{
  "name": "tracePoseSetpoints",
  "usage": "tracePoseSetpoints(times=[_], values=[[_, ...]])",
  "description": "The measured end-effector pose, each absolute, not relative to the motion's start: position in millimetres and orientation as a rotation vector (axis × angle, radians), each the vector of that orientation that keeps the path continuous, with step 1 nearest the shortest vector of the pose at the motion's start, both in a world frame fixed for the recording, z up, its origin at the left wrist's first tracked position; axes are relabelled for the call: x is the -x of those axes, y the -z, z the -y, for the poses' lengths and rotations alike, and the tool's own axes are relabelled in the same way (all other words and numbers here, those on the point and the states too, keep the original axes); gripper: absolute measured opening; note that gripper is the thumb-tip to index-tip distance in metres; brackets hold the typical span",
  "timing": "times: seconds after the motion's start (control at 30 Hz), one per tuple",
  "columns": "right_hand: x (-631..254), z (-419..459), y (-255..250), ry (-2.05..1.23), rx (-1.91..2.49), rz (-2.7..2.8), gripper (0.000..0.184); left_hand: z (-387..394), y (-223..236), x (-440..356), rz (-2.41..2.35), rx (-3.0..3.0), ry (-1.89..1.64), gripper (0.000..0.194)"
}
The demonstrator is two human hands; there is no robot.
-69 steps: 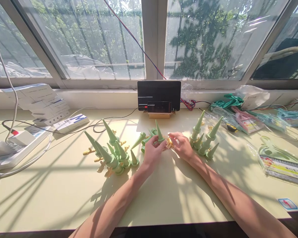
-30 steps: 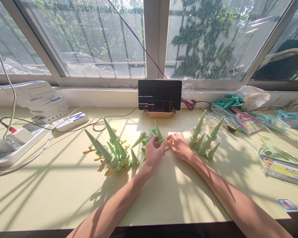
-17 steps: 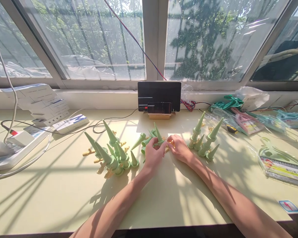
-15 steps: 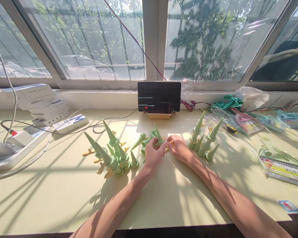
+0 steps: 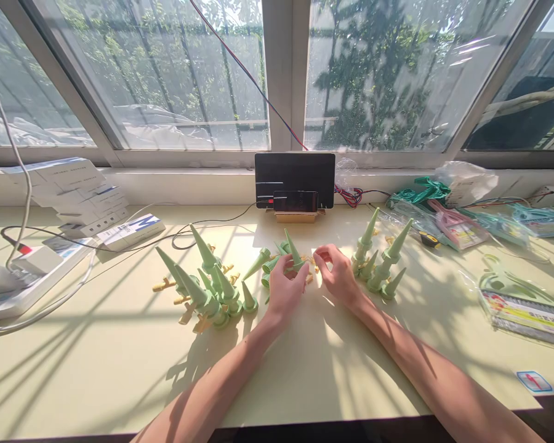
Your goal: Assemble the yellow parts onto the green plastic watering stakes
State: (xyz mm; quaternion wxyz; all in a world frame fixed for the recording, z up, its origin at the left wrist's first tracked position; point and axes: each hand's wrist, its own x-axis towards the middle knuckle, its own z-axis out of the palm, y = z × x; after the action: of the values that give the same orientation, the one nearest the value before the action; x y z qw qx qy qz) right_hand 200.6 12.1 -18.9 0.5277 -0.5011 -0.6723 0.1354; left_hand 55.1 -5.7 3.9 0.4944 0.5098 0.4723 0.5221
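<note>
My left hand (image 5: 286, 288) is closed around the base of a pointed green plastic cone (image 5: 294, 247), which stands nearly upright. Just to its right my right hand (image 5: 340, 274) has thumb and fingers curled into a pinch; a small yellow bit (image 5: 317, 269) shows at the fingertips, but what they hold is unclear. Loose green cones (image 5: 258, 263) lie behind and left of my left hand, with small yellow pieces between the hands. A cluster of assembled green spires (image 5: 203, 294) with yellow pieces stands at left, and another cluster (image 5: 382, 261) beside my right hand.
At the back a black tablet (image 5: 295, 172) and a phone (image 5: 295, 201) lean on a stand. White boxes (image 5: 76, 191), a power strip (image 5: 32, 286) and cables lie at left. Bagged packages (image 5: 526, 304), green plastic (image 5: 427, 192) and a black-yellow item (image 5: 429, 239) are at right.
My right hand has drawn slightly right and away from my left hand, its fingers lifting a little and a gap opening between the hands. The left hand stays on the cone.
</note>
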Motion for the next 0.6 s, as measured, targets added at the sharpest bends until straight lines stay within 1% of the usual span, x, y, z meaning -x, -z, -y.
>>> tracePoseSetpoints(times=[0.1, 0.3, 0.6], values=[[-198.5, -8.7, 16.5, -0.316, 1.157, 1.537, 0.013, 5.0, -3.0, -54.8, -1.174, -1.234, -1.255, 0.044], [-193.7, -1.2, 10.5, -0.301, 1.091, 1.478, 0.013, 5.9, -3.0, -54.3, -1.118, -1.291, -1.234, 0.039], [-189.9, 0.6, 15.8, -0.329, 1.030, 1.473, 0.013, 7.8, -6.9, -54.5, -1.113, -1.274, -1.203, 0.041]])
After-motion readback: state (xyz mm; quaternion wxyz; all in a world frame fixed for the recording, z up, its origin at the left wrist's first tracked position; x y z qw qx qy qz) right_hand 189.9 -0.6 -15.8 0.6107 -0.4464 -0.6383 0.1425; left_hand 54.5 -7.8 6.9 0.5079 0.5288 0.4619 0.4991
